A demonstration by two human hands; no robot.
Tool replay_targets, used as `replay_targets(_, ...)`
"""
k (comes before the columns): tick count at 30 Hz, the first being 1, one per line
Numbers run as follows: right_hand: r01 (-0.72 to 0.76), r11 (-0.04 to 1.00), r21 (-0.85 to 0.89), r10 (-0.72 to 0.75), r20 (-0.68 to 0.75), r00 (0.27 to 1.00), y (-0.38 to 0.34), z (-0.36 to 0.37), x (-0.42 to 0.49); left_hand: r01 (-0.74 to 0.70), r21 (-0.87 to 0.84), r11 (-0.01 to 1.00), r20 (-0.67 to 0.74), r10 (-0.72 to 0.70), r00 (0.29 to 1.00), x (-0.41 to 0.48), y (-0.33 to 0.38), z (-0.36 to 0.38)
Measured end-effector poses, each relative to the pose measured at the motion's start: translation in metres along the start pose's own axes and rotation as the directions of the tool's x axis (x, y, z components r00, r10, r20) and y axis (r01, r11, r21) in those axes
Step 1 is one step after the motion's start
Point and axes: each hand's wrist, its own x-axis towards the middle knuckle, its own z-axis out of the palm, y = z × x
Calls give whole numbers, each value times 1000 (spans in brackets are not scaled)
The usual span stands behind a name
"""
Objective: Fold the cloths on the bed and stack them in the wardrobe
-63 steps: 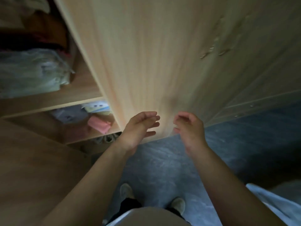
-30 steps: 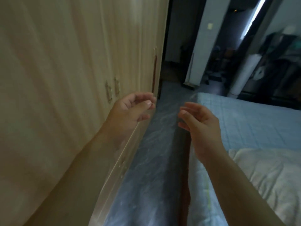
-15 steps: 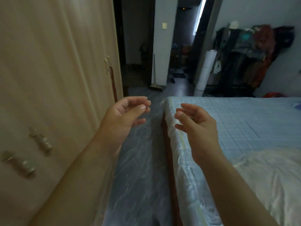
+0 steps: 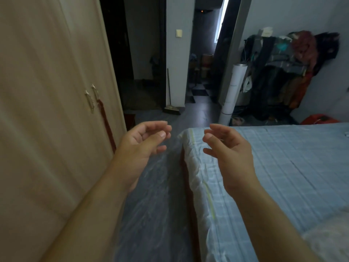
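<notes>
My left hand (image 4: 138,148) and my right hand (image 4: 229,154) hover in front of me, both empty with fingers loosely curled. The left one hangs over the floor strip between wardrobe and bed; the right one is above the bed's near corner. The wardrobe (image 4: 47,110) fills the left side, its pale wooden doors closed, with two metal handles (image 4: 91,100). The bed (image 4: 283,167) on the right carries a light blue checked sheet. A white cloth (image 4: 328,241) lies at the bed's lower right corner, mostly cut off by the frame.
A narrow dark floor strip (image 4: 156,205) runs between wardrobe and bed. Beyond it stand a broom (image 4: 171,108) against a white pillar, an open doorway, a white roll (image 4: 231,95) and a rack piled with clothes (image 4: 283,76) by the far wall.
My view has swung from the open wardrobe shelves round to the right, toward the bed and the doorway. Both hands stayed raised and empty throughout.
</notes>
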Motion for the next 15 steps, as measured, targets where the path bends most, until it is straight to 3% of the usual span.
replay_targets(15,45,998,-46,-48,-62,997,57,130,278,-13,-45,999,29,14,999,323,-40,-57)
